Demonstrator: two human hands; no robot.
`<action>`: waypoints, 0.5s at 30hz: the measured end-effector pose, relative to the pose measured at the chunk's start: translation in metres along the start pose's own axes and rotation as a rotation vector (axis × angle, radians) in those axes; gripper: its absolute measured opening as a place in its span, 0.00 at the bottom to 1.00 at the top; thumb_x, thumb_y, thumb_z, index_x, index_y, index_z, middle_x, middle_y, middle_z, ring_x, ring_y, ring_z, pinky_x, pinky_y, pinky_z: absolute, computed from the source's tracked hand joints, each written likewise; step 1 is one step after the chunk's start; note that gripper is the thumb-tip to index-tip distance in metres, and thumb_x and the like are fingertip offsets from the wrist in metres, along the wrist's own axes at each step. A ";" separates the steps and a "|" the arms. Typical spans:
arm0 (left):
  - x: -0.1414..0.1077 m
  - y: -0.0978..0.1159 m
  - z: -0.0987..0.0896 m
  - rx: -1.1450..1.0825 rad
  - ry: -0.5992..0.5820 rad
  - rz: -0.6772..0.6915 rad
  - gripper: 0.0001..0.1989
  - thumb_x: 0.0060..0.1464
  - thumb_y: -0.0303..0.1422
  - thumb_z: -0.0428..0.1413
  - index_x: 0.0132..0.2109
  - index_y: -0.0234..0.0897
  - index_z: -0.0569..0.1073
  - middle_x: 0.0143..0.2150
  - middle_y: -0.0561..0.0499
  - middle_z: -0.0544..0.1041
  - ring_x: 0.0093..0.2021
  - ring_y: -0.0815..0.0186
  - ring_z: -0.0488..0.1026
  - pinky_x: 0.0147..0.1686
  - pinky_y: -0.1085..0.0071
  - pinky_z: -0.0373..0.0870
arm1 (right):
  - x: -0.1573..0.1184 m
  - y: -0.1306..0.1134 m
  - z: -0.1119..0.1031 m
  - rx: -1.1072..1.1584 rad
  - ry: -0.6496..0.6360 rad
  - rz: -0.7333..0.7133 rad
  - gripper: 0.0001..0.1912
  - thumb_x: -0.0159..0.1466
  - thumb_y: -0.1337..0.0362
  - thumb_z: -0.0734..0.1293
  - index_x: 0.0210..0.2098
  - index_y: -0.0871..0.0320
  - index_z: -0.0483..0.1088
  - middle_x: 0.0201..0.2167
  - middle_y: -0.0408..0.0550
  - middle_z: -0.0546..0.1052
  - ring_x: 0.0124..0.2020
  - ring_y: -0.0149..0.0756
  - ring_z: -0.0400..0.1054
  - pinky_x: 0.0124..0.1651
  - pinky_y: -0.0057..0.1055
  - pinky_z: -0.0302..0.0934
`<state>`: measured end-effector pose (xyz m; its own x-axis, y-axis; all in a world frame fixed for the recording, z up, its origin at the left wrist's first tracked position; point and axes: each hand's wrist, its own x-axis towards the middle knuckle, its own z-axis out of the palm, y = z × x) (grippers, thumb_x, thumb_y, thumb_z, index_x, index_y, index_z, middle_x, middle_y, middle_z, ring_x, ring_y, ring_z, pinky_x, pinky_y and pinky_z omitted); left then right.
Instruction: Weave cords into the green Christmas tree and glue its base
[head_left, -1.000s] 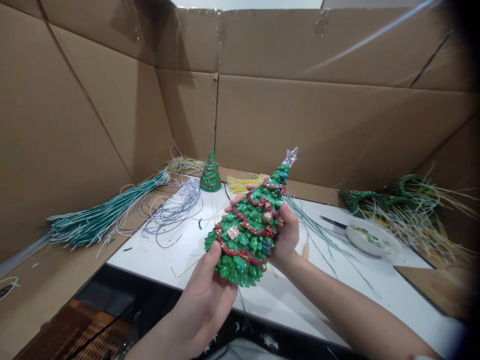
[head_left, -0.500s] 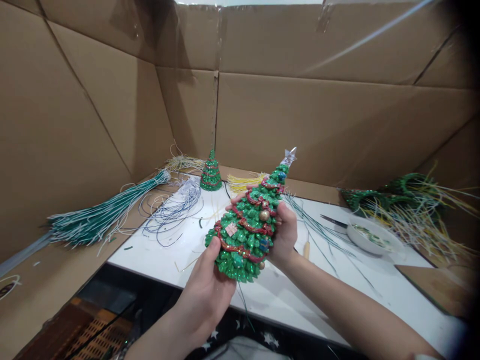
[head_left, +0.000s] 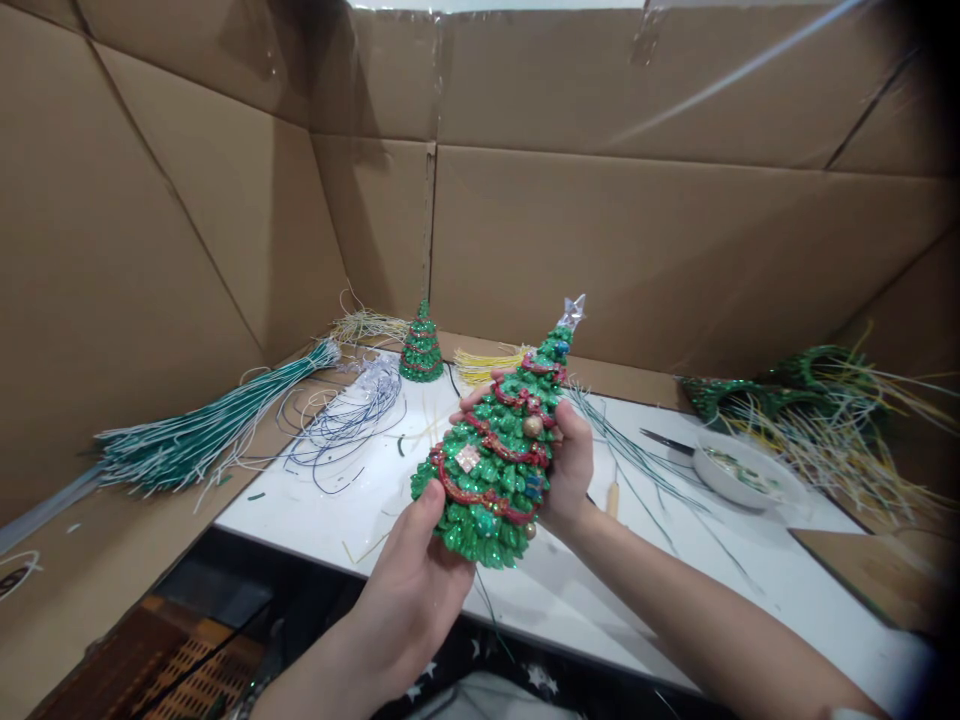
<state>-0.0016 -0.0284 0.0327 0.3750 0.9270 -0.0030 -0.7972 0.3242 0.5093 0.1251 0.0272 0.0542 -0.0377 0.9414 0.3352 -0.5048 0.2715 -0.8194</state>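
A glittery green Christmas tree point(head_left: 491, 460) with red garlands, small ornaments and a silver star on its tip is held tilted above the white table, its top leaning right. My left hand point(head_left: 420, 565) grips its base, with the thumb on the lower left edge. Around its right side and back is my right hand point(head_left: 570, 465), the thumb showing and other fingers partly hidden behind the tree. Farther back, a smaller green tree point(head_left: 422, 345) with red garlands stands upright on the table.
Green-and-white strands point(head_left: 225, 425) and coiled blue-white wire point(head_left: 345, 420) lie at left. Yellow strands point(head_left: 491, 364) lie at the back. On the right are a white bowl point(head_left: 739, 478), a dark blade point(head_left: 666, 441), green garland and loose wires point(head_left: 840, 440). Cardboard walls point(head_left: 675, 250) surround the table.
The held tree has turned slightly about its length, and its star has shifted a little left. Both hands remain on it.
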 end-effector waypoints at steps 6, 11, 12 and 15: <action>-0.001 0.000 0.000 -0.025 0.004 -0.042 0.26 0.62 0.42 0.54 0.66 0.45 0.65 0.61 0.48 0.74 0.60 0.55 0.69 0.63 0.57 0.62 | -0.002 0.003 0.001 -0.065 0.011 -0.017 0.26 0.61 0.40 0.57 0.49 0.49 0.68 0.36 0.48 0.79 0.46 0.50 0.74 0.46 0.49 0.70; 0.001 0.001 -0.002 -0.014 0.018 -0.055 0.28 0.62 0.46 0.53 0.67 0.47 0.64 0.61 0.48 0.74 0.60 0.55 0.70 0.62 0.57 0.63 | -0.004 0.003 0.001 -0.058 -0.045 -0.055 0.26 0.62 0.42 0.57 0.51 0.50 0.68 0.39 0.49 0.79 0.47 0.49 0.74 0.47 0.49 0.70; 0.002 0.001 -0.002 -0.014 0.021 -0.053 0.28 0.62 0.46 0.53 0.67 0.47 0.63 0.61 0.48 0.74 0.60 0.55 0.70 0.62 0.57 0.63 | -0.005 0.003 0.001 -0.054 -0.066 -0.068 0.25 0.62 0.43 0.58 0.51 0.50 0.67 0.41 0.49 0.79 0.47 0.49 0.74 0.48 0.49 0.69; 0.002 0.001 -0.001 -0.021 0.034 -0.052 0.28 0.63 0.46 0.52 0.67 0.46 0.63 0.61 0.47 0.73 0.60 0.54 0.70 0.61 0.56 0.65 | -0.004 0.000 0.002 -0.096 -0.102 -0.095 0.25 0.63 0.43 0.59 0.53 0.49 0.65 0.46 0.49 0.78 0.50 0.48 0.72 0.51 0.50 0.68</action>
<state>-0.0027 -0.0259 0.0322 0.4002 0.9146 -0.0586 -0.7867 0.3756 0.4899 0.1234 0.0234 0.0536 -0.0840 0.8867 0.4547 -0.4258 0.3806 -0.8209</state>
